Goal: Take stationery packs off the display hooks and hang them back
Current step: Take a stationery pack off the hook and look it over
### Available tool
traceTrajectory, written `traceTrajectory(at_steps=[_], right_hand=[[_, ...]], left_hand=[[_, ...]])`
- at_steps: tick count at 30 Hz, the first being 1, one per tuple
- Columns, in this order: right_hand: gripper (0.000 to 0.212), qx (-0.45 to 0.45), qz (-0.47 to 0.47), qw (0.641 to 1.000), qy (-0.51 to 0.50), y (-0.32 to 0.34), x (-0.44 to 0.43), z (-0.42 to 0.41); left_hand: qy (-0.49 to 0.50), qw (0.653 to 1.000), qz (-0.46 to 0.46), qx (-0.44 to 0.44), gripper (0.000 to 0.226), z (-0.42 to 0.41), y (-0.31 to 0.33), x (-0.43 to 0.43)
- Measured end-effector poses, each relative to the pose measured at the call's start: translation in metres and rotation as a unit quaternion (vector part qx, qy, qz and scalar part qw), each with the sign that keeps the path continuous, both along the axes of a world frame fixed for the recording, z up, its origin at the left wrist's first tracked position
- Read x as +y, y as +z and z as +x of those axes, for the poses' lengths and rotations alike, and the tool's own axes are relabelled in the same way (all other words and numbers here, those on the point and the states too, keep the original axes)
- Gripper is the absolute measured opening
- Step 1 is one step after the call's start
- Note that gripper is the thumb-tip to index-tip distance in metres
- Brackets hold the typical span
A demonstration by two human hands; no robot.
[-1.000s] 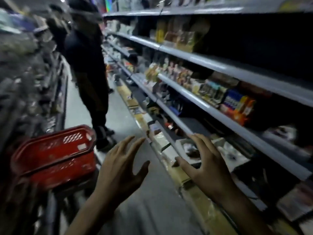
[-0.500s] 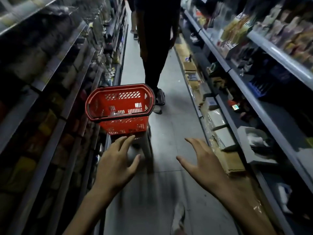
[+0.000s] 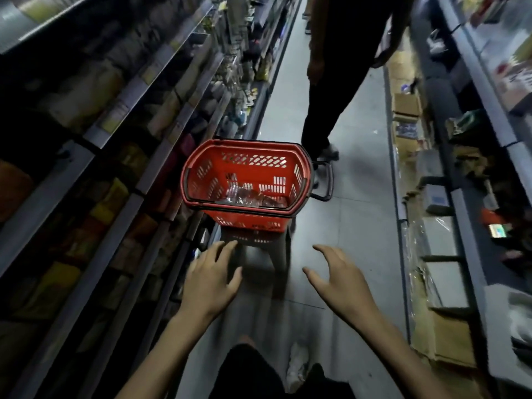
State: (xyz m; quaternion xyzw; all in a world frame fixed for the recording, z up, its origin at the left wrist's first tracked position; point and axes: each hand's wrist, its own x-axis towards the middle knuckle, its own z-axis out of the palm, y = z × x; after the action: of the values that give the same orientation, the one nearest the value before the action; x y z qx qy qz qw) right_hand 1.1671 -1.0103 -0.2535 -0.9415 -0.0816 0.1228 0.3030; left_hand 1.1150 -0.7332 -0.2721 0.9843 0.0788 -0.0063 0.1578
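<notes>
My left hand (image 3: 210, 280) and my right hand (image 3: 339, 280) are stretched out over the aisle floor, fingers spread, holding nothing. Just beyond them a red plastic shopping basket (image 3: 195, 168) stands on a grey stool (image 3: 259, 257). Clear plastic packs (image 3: 250, 197) lie in the basket's bottom. My left fingertips are near the stool's top edge, below the basket. Shelves with packaged goods (image 3: 121, 197) run along the left; they are dark and blurred, and I cannot make out display hooks.
A person in dark clothes (image 3: 342, 82) stands in the aisle right behind the basket. Cardboard boxes (image 3: 406, 105) and wrapped goods line the floor along the right shelving (image 3: 475, 82). The grey floor (image 3: 359, 226) between the two shelf rows is narrow.
The view has swung from the right-hand shelves to straight down the aisle. The red basket now sits centred in front of my hands and closer. Both hands stay spread and hold nothing.
</notes>
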Motion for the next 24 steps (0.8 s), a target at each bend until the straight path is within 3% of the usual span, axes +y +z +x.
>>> traceTrajectory(at_steps=[9, 15, 19, 24], right_hand=[[0.047, 0.035, -0.033, 0.997, 0.064, -0.038, 0.055, 0.117], [0.044, 0.051, -0.074, 0.994, 0.068, -0.065, 0.108, 0.183], [0.041, 0.090, -0.104, 0.989, 0.055, -0.075, 0.138, 0.224], [0.039, 0.117, -0.128, 0.983, 0.051, -0.097, 0.163, 0.281]], left_hand=[[0.035, 0.999, 0.024, 0.001, 0.061, 0.100, -0.038, 0.053], [-0.031, 0.999, 0.044, -0.002, 0.057, 0.187, -0.084, 0.114], [-0.067, 0.997, 0.038, 0.028, 0.049, 0.234, -0.106, 0.142], [-0.100, 0.988, 0.023, 0.118, 0.057, 0.278, -0.129, 0.158]])
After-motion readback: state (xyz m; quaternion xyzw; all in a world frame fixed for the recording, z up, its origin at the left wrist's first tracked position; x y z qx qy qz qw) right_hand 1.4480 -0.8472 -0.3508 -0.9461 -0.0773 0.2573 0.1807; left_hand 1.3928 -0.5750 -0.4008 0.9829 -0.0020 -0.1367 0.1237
